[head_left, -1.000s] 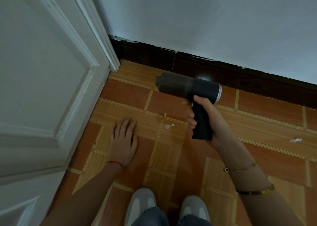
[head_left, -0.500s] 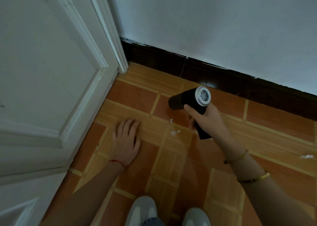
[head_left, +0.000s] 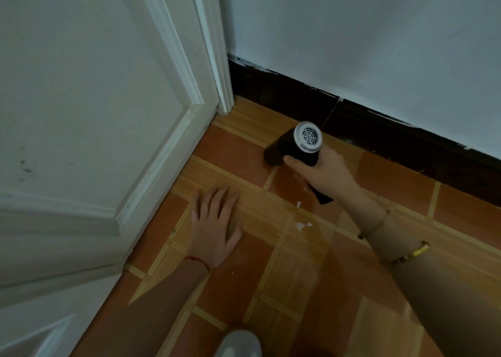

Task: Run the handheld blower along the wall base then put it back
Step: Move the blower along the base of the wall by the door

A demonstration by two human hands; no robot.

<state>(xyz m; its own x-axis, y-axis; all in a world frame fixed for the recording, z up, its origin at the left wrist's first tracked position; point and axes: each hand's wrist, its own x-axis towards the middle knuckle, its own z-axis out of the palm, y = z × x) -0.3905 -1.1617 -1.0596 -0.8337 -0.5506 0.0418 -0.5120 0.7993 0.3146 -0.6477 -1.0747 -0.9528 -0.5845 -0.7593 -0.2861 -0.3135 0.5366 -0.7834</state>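
My right hand [head_left: 324,171] grips the handle of a black handheld blower [head_left: 294,146]. Its silver rear grille faces me and its nozzle points down and left at the floor, close to the dark wall base [head_left: 379,137] under the white wall. The handle's end pokes out below my palm. Flat on the tiles lies my left hand [head_left: 217,226], fingers spread, holding nothing. Small white scraps [head_left: 302,224] lie on the floor between my hands.
A white panelled door [head_left: 89,140] stands open at the left, and its frame [head_left: 217,66] meets the wall base in the corner. The floor is orange and wood-pattern tile [head_left: 298,275]. The toe of a white shoe [head_left: 238,343] shows at the bottom edge.
My right hand has turned the blower so its rear grille faces me, and carried it down and toward the corner by the wall base. The left hand stays flat on the floor.
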